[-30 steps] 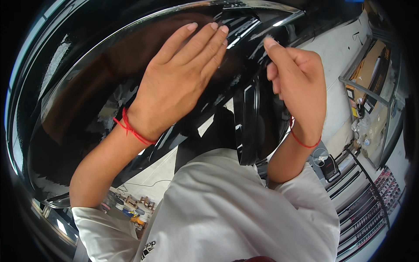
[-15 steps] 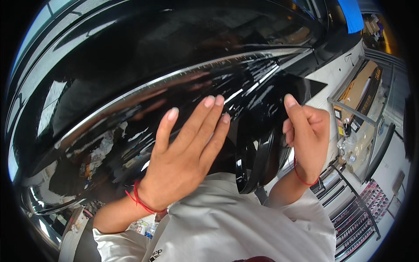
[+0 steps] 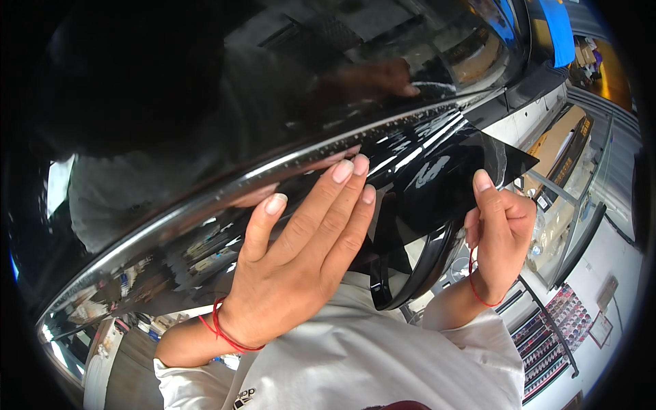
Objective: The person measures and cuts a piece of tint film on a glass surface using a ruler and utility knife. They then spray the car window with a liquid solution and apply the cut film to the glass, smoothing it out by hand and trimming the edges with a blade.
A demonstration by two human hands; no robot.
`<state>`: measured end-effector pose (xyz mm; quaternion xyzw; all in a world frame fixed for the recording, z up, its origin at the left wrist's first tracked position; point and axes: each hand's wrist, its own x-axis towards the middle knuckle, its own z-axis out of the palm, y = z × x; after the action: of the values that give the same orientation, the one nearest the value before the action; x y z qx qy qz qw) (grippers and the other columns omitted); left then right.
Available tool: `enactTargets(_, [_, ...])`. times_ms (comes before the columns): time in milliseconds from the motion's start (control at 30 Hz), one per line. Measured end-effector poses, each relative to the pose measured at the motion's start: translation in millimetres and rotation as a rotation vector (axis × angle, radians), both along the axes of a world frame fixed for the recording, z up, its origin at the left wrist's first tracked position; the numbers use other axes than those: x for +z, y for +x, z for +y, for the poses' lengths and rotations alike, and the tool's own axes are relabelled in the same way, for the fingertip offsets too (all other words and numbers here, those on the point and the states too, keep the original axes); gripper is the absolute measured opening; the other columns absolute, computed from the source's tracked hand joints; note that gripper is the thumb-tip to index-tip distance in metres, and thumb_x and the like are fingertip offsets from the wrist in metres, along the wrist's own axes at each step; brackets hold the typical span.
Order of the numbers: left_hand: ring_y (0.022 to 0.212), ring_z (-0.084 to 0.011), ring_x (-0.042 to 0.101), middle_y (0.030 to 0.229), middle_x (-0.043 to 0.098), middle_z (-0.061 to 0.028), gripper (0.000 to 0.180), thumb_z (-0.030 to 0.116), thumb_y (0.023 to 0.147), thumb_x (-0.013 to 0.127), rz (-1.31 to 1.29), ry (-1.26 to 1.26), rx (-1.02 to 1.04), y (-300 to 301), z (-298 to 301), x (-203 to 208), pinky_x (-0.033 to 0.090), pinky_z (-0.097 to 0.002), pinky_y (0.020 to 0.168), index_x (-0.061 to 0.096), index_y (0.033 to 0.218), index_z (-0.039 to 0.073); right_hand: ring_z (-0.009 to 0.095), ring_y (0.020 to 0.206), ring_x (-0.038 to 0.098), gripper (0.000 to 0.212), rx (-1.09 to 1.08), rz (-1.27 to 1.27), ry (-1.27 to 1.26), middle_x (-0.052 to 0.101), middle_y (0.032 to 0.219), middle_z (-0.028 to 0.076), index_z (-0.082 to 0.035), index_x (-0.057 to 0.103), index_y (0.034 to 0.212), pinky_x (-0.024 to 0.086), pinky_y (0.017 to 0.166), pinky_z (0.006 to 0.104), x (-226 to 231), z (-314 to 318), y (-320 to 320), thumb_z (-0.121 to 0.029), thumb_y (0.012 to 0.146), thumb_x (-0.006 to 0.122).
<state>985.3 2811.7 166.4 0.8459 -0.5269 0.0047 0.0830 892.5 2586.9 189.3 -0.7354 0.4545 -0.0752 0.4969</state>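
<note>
A glossy black sheet of film (image 3: 437,174) lies along a curved black car panel (image 3: 157,256), its pointed far-right corner sticking out past the panel. Streaks and small bubbles show along the bright curved ridge (image 3: 273,160) above it. My left hand (image 3: 287,263) rests on the glossy black surface just below the ridge, open, with its fingers stretched out and the thumb apart. At the right, my right hand (image 3: 506,229) pinches the film's loose edge between thumb and curled fingers. The fingertips behind the film are partly hidden.
A dark reflective surface of the car (image 3: 171,116) fills the upper left. Blue tape or film (image 3: 559,34) hangs at the upper right. Beyond my right hand stand a metal rack (image 3: 581,198) with cardboard boxes and a wall display of dark strips (image 3: 547,348).
My right hand has moved right and slightly down with the film edge, and more film shows stretched out. My left hand stays flat, slightly farther right. The view has shifted over the car.
</note>
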Motion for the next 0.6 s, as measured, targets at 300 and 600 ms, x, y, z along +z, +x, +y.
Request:
enactTargets(300, [0.154, -0.0290, 0.042, 0.163, 0.051, -0.0130, 0.060, 0.021, 0.088, 0.075, 0.207, 0.107, 0.019, 0.0, 0.4, 23.3, 0.001, -0.0580, 0.130, 0.065, 0.145, 0.005, 0.004, 0.047, 0.043, 0.051, 0.016, 0.072, 0.083, 0.052, 0.049, -0.003, 0.000, 0.066, 0.059, 0.029, 0.047, 0.0248, 7.7, -0.8, 0.8, -0.027, 0.102, 0.073])
enactTargets(600, [0.158, -0.0336, 0.035, 0.168, 0.044, -0.0141, 0.063, 0.018, 0.090, 0.076, 0.155, 0.160, 0.118, -13.5, 27.4, 65.5, 0.005, -0.0564, 0.130, 0.059, 0.150, 0.007, 0.008, 0.049, 0.048, 0.052, 0.134, 0.008, -0.036, 0.055, 0.049, 0.004, 0.004, 0.064, 0.061, 0.038, 0.050, 0.0301, 3.0, -5.4, -7.3, -0.031, 0.099, 0.072])
